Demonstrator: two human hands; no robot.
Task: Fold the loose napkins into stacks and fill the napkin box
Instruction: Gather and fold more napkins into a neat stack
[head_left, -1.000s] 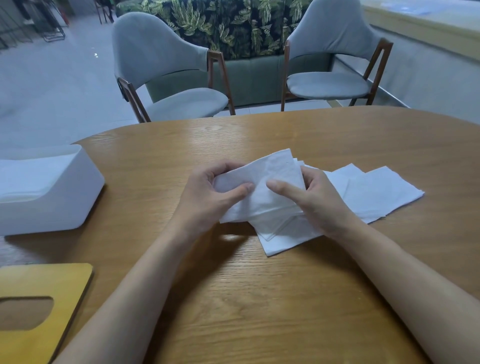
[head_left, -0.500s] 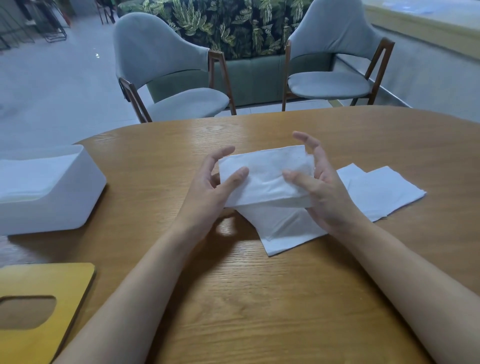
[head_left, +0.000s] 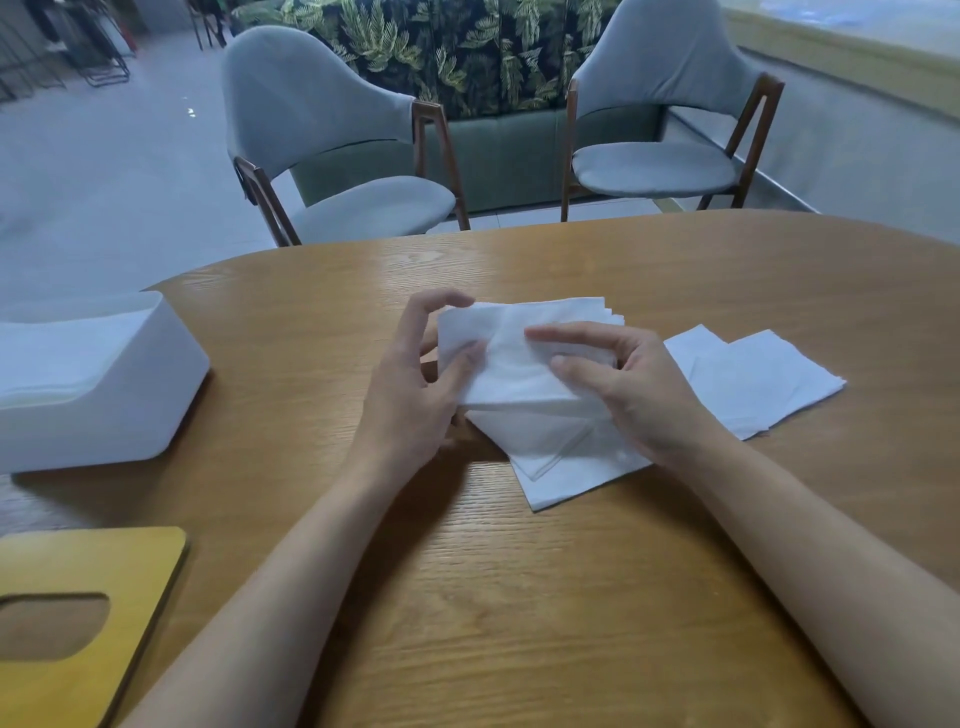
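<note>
Fingers of left hand and right hand clasp thick white napkin stack.

A rounded wooden worktop fills the foreground. Beyond it stand two grey chairs with dark wooden frames, one at eleven o'clock and one at one o'clock. A green sofa with a leaf-print back sits at twelve. Pale grey floor stretches toward ten under dim, cool light.

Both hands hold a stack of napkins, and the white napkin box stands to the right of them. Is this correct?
Not quite. The head view shows the napkin box on their left, not right. The left hand and right hand do hold the stack of napkins.
</note>
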